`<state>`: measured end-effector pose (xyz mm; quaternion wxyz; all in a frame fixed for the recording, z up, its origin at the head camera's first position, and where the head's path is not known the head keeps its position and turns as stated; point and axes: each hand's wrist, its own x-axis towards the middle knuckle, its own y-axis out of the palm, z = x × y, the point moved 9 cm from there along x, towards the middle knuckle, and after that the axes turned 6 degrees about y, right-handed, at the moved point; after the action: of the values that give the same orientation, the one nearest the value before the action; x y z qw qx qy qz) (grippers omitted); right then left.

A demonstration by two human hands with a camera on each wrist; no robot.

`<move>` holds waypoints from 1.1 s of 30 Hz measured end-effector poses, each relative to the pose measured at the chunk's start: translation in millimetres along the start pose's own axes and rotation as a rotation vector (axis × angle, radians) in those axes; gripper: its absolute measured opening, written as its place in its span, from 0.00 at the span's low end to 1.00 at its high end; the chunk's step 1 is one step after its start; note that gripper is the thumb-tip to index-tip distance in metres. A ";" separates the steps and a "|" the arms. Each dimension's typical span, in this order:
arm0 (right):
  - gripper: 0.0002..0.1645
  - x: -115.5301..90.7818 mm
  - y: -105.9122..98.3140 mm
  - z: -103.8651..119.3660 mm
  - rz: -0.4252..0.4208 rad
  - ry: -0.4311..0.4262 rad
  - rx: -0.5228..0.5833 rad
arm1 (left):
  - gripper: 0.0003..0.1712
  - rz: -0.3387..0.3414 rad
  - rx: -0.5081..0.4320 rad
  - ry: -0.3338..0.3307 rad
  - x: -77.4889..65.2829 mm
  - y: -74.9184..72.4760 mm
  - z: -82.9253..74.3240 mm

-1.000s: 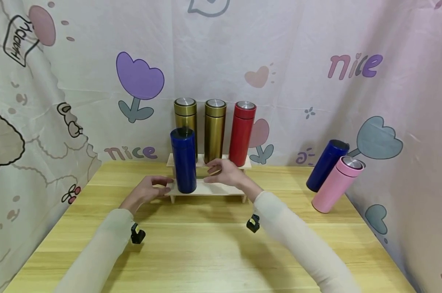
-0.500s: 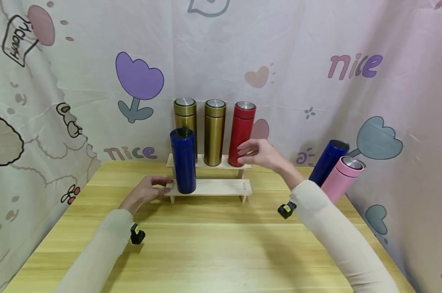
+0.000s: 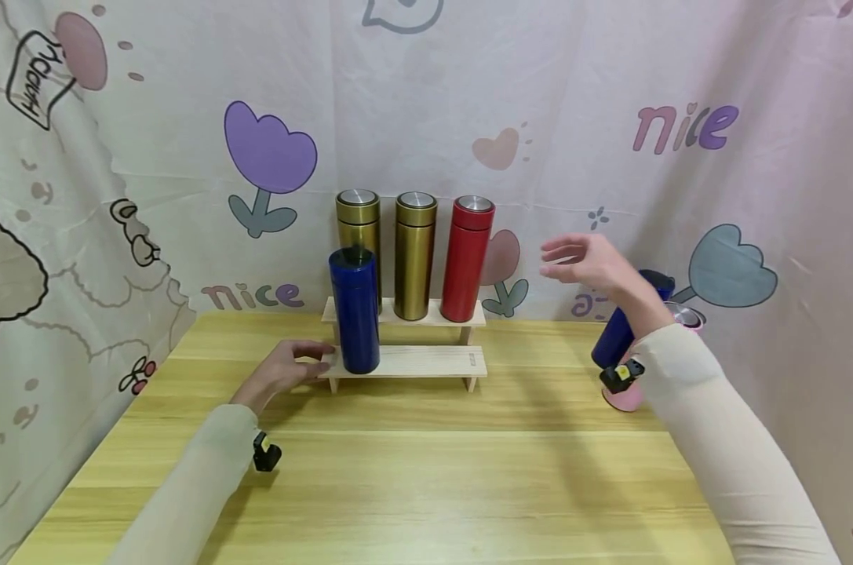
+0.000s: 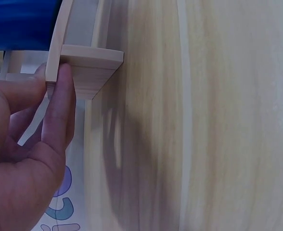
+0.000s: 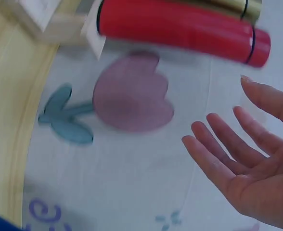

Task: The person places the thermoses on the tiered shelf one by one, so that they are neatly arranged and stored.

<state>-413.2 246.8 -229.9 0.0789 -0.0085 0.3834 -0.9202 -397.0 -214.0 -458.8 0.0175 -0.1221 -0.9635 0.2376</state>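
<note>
My left hand (image 3: pixel 285 370) pinches the left end of the lower board of a two-step wooden rack (image 3: pixel 426 361). The left wrist view shows its thumb on one face of the board (image 4: pixel 58 43) and fingers on the other. On that lower step, beside this hand, stands a blue vacuum flask (image 3: pixel 355 318). Two gold flasks (image 3: pixel 413 267) and a red flask (image 3: pixel 466 267) stand upright on the upper step; the blue flask partly covers the left gold one. My right hand (image 3: pixel 592 263), fingers spread and holding nothing, hovers right of the red flask (image 5: pixel 180 29).
At the table's right side stand a second blue flask (image 3: pixel 613 337) and a pink flask (image 3: pixel 624 399), both partly hidden by my right forearm. A printed curtain (image 3: pixel 412 118) hangs behind the wooden table (image 3: pixel 398 486).
My right hand has moved from the rack, up past the red flask and to the right, toward the blue and pink flasks. The left hand stays on the rack.
</note>
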 end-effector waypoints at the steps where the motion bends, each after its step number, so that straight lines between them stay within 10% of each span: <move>1: 0.35 -0.2 -6.2 -5.1 -0.010 0.007 -0.014 | 0.27 0.000 0.003 0.000 -0.1 -0.2 0.2; 15: 0.45 -5.2 -69.3 -59.8 -0.080 0.171 -0.135 | 0.27 -0.001 0.023 0.006 -3.1 -0.9 -0.4; 33: 0.54 1.4 -96.9 -118.9 -0.072 0.283 -0.192 | 0.27 0.006 -0.002 -0.032 -1.7 0.3 0.1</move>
<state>-437.1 397.4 -245.3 -0.0100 0.0997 0.4761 -0.8737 -395.4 -214.1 -459.0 0.0013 -0.1211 -0.9635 0.2387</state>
